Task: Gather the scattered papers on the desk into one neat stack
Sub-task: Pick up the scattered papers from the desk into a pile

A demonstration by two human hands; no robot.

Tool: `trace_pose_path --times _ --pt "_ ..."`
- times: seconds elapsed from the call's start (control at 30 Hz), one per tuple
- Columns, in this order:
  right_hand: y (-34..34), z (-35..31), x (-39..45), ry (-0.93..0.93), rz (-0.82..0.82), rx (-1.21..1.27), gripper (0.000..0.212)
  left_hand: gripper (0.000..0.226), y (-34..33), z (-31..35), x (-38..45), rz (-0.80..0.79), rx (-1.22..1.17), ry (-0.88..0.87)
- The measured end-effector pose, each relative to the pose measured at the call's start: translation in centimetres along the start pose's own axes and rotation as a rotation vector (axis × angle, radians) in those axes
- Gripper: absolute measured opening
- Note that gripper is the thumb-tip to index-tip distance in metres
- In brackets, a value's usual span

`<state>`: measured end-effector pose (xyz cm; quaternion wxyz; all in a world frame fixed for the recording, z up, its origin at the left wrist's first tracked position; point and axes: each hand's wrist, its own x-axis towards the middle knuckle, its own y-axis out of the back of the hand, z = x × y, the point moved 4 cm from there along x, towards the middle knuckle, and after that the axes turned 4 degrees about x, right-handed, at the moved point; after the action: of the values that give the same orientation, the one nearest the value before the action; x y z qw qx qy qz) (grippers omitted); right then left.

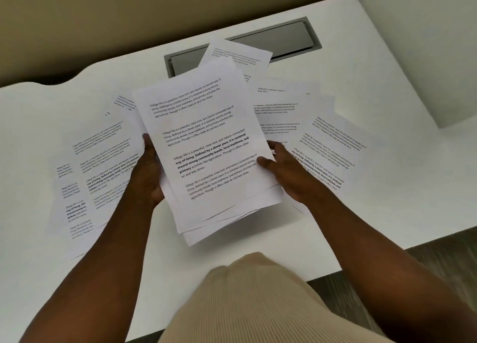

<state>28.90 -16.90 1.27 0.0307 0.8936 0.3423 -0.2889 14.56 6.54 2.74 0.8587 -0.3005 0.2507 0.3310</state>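
A loose bundle of printed sheets (204, 146) is held above the middle of the white desk (271, 242), its lower edges fanned out unevenly. My left hand (148, 172) grips the bundle's left edge, thumb on top. My right hand (286, 172) holds its right edge, thumb on the top sheet. More printed papers lie flat on the desk: several overlapping sheets on the left (100, 162), one sheet at the back (242, 56), several on the right (281, 110) and far right (333, 146). The bundle hides what lies under it.
A grey metal cable hatch (289, 38) is set in the desk behind the papers, partly covered by the back sheet. A tan partition (103, 20) backs the desk, and a white wall panel (426, 46) stands at the right. My beige ribbed clothing (245, 304) overlaps the desk's front edge.
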Motion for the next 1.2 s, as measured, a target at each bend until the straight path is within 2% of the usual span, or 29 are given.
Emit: trace_pose_path --times 0.1,0.23,0.33,0.5,0.57,0.6,0.7,0.77,0.9,0.97,1.03,1.07,1.2 --pt "-1.0 0.6 0.3 -0.003 -0.042 -0.02 0.038 0.088 -0.4 0.1 0.0 0.004 0.025 -0.016" --pt "-1.6 1.3 0.5 0.004 -0.075 -0.112 0.046 0.052 0.7 0.0 0.4 0.054 0.094 -0.114" --pt "-1.5 1.3 0.5 -0.017 -0.072 -0.086 0.033 0.047 2.2 -0.2 0.9 0.099 0.172 -0.15" --pt "1.5 0.9 1.1 -0.093 0.127 -0.007 0.028 0.042 2.1 -0.2 0.9 0.069 0.147 -0.126" --pt "3.7 1.2 1.3 -0.097 0.28 -0.008 0.017 0.042 2.1 -0.1 0.8 0.097 0.129 -0.117" --pt "5.2 1.5 1.4 -0.096 0.389 -0.09 0.015 0.042 2.1 -0.1 0.7 0.107 0.123 -0.113" --pt "9.7 2.3 0.9 -0.146 0.677 -0.586 0.032 0.044 2.5 -0.1 0.7 0.132 0.117 -0.096" --pt "12.2 3.1 0.1 -0.251 0.803 -0.73 0.055 0.043 2.8 -0.2 0.7 0.139 0.109 -0.079" --pt "15.2 4.1 -2.3 -0.503 0.975 -0.678 0.097 0.046 2.8 -0.3 0.5 0.139 0.106 -0.069" --pt "15.7 4.4 -2.7 -0.53 0.975 -0.633 0.106 0.061 2.7 -0.1 0.4 0.132 0.106 -0.078" --pt "16.1 4.7 -2.5 -0.52 0.965 -0.637 0.106 0.081 2.8 0.1 0.2 0.134 0.132 -0.086" --pt "16.3 4.8 -2.4 -0.518 0.975 -0.618 0.106 0.082 3.0 0.2 0.3 0.141 0.136 -0.091" --pt "16.9 5.0 -2.0 -0.521 0.991 -0.487 0.107 0.05 3.6 0.1 0.5 0.188 0.175 -0.096"
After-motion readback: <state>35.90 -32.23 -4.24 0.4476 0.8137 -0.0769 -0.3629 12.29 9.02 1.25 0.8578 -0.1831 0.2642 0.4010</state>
